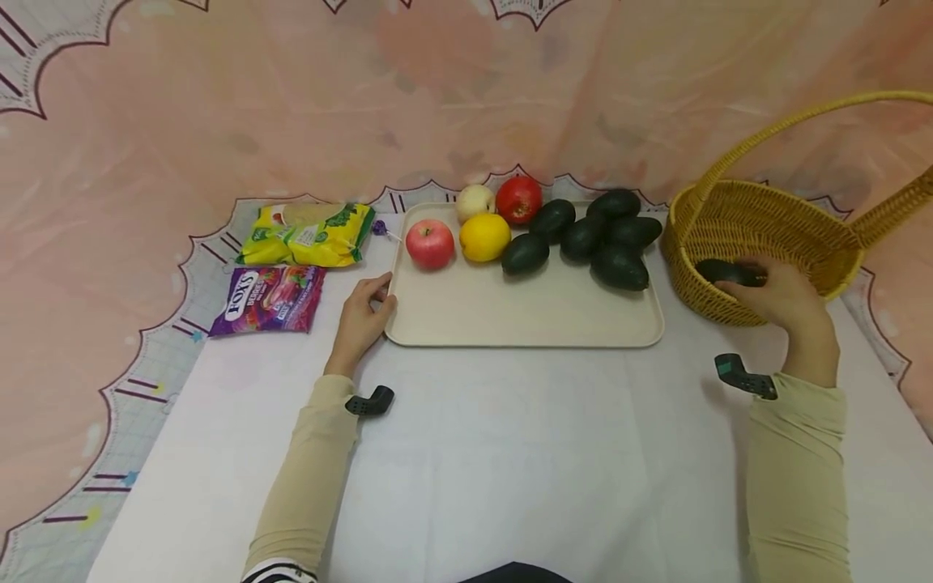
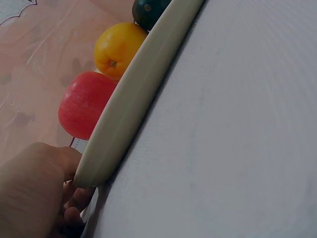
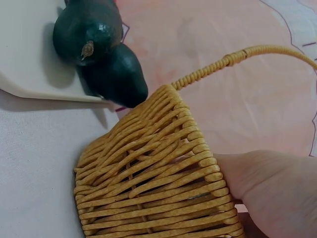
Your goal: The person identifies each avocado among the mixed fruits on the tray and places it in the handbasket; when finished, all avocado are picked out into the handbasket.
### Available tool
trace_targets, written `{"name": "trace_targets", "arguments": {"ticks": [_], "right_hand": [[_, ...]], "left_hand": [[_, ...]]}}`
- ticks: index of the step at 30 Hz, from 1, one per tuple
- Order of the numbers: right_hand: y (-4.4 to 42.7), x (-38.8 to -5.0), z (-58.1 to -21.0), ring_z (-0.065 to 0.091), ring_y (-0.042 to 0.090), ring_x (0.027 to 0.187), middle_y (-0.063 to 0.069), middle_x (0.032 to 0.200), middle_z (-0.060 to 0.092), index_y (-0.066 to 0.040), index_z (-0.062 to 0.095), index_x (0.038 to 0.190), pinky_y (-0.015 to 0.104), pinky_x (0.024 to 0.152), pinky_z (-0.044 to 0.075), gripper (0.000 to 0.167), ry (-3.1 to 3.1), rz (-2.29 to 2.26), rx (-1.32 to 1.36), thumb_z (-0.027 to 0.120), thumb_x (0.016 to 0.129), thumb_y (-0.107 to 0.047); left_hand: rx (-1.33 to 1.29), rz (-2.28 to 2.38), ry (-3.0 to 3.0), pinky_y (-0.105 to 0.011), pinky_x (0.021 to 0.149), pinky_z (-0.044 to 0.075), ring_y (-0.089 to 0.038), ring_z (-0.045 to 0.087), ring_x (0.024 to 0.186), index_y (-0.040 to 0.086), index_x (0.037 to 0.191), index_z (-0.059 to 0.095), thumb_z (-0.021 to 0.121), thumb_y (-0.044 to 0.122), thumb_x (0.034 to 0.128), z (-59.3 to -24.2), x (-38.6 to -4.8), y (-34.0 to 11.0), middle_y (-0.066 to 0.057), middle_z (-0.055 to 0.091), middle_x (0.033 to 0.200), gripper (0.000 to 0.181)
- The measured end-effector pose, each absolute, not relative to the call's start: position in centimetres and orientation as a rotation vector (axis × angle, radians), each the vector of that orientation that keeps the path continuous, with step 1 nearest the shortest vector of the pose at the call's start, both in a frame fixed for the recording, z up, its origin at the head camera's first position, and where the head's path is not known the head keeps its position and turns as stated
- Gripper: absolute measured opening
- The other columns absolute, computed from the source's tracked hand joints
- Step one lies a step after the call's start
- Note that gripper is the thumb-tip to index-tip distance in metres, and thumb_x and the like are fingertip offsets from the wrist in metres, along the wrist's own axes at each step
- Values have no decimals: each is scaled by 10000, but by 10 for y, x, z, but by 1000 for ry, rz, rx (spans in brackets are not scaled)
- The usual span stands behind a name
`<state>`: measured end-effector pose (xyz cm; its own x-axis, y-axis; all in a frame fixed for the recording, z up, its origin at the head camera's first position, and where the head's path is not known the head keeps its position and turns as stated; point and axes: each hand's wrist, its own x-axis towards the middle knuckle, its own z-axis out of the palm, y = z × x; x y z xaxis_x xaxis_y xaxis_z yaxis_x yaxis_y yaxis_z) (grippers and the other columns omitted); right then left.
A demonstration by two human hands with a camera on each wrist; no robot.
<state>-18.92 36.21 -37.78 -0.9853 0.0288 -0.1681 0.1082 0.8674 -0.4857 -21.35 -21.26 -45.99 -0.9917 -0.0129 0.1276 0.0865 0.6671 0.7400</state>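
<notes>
Golden wicker formed the basket, which stood on the white surface just to the right of the tray. Inside this basket, the right hand held a dark green avocado, with the thumb and the fingers closed around it; whether this fruit also touched the bottom, I could not tell well. At the left edge of the tray, the left hand pinched the rim between its thumb and its bent fingers. Six more avocados lay close together on the tray, from its middle to its right end. Toward the tray's back left were a red apple, a yellow fruit, a pale fruit and a red fruit. To the left of the tray lay a yellow packet and a purple packet.
</notes>
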Motion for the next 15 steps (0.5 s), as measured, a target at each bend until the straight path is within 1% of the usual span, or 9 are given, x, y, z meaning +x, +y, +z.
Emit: {"name": "trace_targets", "arguments": {"ticks": [4, 10, 15], "right_hand": [[361, -188, -376, 356, 527, 1186, 375, 1330, 376, 31, 326, 1405, 669, 918, 313, 808, 2871, -777, 109, 489, 890, -570], [359, -186, -374, 319, 527, 1276, 321, 1434, 332, 9, 258, 1459, 657, 965, 297, 800, 2866, -963, 101, 515, 906, -508], [356, -186, -374, 349, 513, 1271, 295, 1426, 371, -3, 307, 1443, 633, 953, 318, 729, 2917, -1038, 109, 497, 923, -477]], "left_hand": [[-68, -1227, -2748, -258, 676, 357, -223, 520, 939, 112, 1361, 509, 561, 177, 918, -461, -214, -213, -124, 561, 1162, 450], [-76, -1224, -2758, -270, 684, 356, -227, 517, 943, 104, 1363, 505, 558, 172, 919, -461, -213, -213, -130, 557, 1154, 451], [-84, -1226, -2755, -272, 695, 355, -232, 527, 963, 100, 1364, 502, 559, 167, 919, -459, -213, -213, -131, 558, 1176, 454]]}}
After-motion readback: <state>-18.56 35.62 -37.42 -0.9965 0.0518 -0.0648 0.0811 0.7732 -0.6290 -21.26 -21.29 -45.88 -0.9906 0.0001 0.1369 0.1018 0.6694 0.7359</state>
